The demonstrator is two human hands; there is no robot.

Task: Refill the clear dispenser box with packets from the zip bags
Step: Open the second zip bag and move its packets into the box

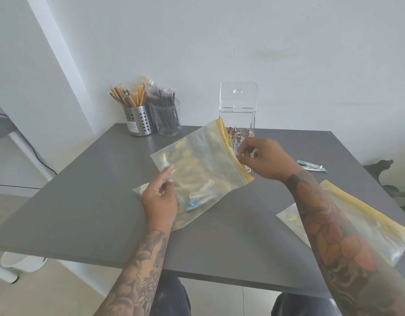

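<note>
Zip bag [203, 165]: my left hand [159, 198] is gripping its bottom corner above the counter [83, 201]; my right hand's [264, 159] fingers [242, 148] are pinching a packet [236, 148] at its mouth. Clear dispenser box [239, 110] is standing just behind.

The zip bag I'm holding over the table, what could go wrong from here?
1. The zip bag is tilted and pinched only at its edges by the left hand and right hand; packets might slide out.
2. The clear dispenser box stands just behind its mouth, so a bump could tip it.
</note>
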